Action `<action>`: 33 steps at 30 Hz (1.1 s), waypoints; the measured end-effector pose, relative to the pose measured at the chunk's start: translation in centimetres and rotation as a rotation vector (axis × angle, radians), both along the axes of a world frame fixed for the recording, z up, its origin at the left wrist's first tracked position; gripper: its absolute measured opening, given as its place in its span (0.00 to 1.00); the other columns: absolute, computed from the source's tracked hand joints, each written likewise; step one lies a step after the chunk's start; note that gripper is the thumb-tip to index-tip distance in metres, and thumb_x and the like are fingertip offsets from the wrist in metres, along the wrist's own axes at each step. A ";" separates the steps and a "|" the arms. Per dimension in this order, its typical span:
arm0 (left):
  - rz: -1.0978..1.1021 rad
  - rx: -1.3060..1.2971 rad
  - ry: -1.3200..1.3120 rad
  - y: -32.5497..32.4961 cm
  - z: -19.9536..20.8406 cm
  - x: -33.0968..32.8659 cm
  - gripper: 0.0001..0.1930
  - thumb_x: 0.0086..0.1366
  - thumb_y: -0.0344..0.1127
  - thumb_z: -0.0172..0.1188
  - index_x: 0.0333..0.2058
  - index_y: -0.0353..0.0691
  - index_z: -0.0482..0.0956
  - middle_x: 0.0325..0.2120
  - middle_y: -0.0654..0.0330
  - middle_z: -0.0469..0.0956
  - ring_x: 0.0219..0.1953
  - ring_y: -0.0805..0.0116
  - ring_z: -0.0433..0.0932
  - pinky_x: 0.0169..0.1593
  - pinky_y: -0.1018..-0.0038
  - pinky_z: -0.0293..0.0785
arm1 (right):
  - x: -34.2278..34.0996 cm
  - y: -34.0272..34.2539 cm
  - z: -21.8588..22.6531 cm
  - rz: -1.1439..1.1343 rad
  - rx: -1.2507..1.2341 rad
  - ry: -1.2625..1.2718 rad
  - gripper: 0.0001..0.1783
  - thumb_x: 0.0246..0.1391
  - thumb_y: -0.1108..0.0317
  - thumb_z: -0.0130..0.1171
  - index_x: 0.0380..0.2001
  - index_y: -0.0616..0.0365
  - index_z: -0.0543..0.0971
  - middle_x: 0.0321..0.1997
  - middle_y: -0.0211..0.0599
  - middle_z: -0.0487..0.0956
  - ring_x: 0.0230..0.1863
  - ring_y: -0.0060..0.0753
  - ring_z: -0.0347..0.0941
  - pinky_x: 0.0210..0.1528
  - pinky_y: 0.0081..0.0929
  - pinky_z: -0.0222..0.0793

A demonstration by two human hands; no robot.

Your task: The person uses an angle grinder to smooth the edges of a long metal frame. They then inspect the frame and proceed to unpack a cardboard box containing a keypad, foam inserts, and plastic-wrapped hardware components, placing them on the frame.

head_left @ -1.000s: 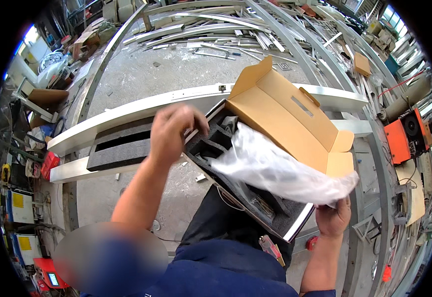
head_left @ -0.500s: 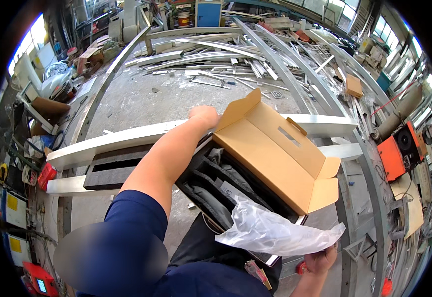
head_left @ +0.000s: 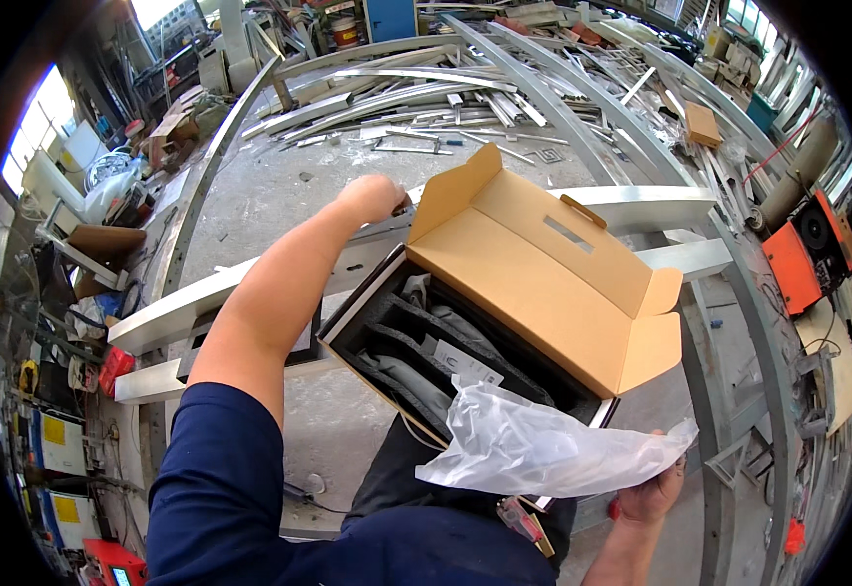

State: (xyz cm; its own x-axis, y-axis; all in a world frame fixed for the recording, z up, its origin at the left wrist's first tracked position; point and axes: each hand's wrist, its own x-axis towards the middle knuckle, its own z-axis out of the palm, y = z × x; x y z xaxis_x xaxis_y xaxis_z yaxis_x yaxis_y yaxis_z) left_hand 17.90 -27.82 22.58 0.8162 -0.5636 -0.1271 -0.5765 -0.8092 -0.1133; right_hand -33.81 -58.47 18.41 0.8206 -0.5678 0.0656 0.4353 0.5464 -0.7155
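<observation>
Right of and below the left grip [head_left: 377,198], the foam insert [head_left: 411,332] of the open box [head_left: 543,278] is being left mostly uncovered, since the plastic bag [head_left: 553,454] is being held lower than a second ago. Its end is being pinched by the right grip [head_left: 656,486], the rest lying to that grip's left. The left grip, then near the box's corner, is now being extended over the metal beam [head_left: 177,311]; whether anything is being pinched there cannot be told. The compartments are apparently being made easier to reach.
</observation>
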 end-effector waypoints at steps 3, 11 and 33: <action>-0.063 -0.029 -0.049 0.6 -0.1 -1.0 0.15 0.69 0.36 0.53 0.47 0.52 0.87 0.39 0.50 0.86 0.45 0.48 0.85 0.48 0.55 0.81 | 0.1 0.3 0.0 0.010 0.027 -0.011 0.11 0.63 0.69 0.64 0.48 0.56 0.83 0.45 0.39 0.87 0.46 0.39 0.84 0.53 0.44 0.81; -0.073 0.065 -0.143 -2.1 2.2 -3.5 0.13 0.67 0.35 0.56 0.44 0.50 0.89 0.42 0.52 0.87 0.47 0.51 0.85 0.50 0.57 0.81 | -0.3 0.0 -1.1 0.032 -0.041 0.051 0.11 0.65 0.69 0.62 0.49 0.56 0.82 0.48 0.40 0.86 0.46 0.39 0.84 0.54 0.43 0.81; 0.110 -0.203 -0.057 -1.0 -0.3 -2.8 0.24 0.73 0.51 0.50 0.37 0.35 0.87 0.40 0.41 0.84 0.45 0.42 0.83 0.51 0.52 0.79 | 0.8 0.0 -2.1 0.058 0.023 0.029 0.12 0.65 0.70 0.60 0.50 0.59 0.81 0.51 0.42 0.84 0.50 0.40 0.83 0.53 0.44 0.80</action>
